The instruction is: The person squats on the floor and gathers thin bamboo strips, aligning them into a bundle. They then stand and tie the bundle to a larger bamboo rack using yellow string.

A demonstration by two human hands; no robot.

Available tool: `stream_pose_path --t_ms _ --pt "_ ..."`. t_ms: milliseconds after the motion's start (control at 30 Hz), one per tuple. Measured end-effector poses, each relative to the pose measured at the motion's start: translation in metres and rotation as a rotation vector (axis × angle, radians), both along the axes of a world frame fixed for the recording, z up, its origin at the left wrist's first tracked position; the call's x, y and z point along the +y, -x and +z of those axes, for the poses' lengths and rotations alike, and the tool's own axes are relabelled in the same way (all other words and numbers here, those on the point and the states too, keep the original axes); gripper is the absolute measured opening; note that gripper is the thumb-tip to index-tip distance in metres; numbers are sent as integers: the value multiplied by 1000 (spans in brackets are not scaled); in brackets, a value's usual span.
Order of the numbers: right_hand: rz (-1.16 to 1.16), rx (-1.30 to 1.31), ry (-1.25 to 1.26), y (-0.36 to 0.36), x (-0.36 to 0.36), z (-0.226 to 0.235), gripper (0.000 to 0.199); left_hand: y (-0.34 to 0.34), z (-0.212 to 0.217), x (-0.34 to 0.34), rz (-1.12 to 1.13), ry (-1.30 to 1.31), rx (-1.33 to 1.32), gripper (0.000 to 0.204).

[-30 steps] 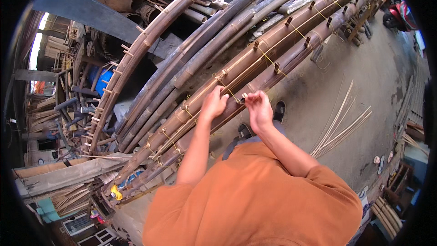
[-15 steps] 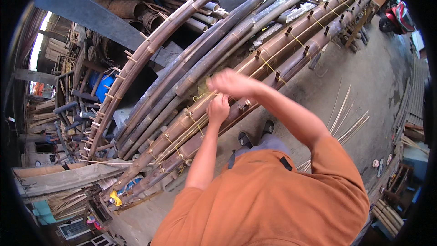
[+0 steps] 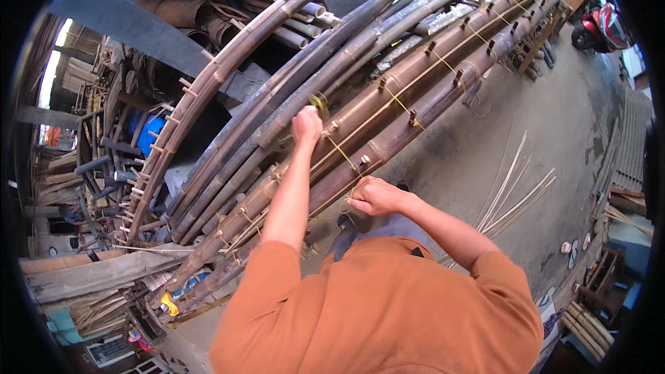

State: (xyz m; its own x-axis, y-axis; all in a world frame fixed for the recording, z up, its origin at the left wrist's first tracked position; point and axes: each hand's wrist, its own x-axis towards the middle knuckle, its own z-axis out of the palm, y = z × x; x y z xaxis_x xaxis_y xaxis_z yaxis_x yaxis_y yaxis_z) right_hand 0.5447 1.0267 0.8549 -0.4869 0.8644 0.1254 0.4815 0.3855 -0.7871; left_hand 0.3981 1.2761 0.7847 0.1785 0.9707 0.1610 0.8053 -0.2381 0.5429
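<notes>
beside bamboo poles (image 3: pixel 389 140), the right hand (image 3: pixel 377 196) seemingly grips cord (image 3: pixel 341 151).

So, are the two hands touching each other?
No, the left hand and right hand are apart, with bamboo poles between them.

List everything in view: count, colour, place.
Pegged bamboo poles: two, brown, centre
Cord: count unclear, yellow, across poles and at both hands
Curved pegged bamboo: one arc, brown, upper left
Loose poles: several, grey-brown, behind pegged pair
Strips: several, pale, right floor
Vehicle: one, red, upper right
Bundle: one, blue, left
Background clutter: uncounted, mixed, edges
Shirt: one, orange, bottom
Left hand: one, bare, at cord coil
Right hand: one, bare, beside front pole
</notes>
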Motion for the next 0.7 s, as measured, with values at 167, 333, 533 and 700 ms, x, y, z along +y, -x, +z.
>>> stream_pose_path --t_ms 167,333,533,700 --pt "-107 -398 -113 53 -20 -4 30 44 12 20 -165 179 4 37" --pt "-280 668 676 135 -54 -24 43 131 92 -61 -98 146 -18 34" --pt "-1075 1936 529 205 -6 -25 21 186 56 -163 -277 272 96 29" --pt "-753 701 40 301 54 6 30 199 -5 -154 -360 -109 -218 34"
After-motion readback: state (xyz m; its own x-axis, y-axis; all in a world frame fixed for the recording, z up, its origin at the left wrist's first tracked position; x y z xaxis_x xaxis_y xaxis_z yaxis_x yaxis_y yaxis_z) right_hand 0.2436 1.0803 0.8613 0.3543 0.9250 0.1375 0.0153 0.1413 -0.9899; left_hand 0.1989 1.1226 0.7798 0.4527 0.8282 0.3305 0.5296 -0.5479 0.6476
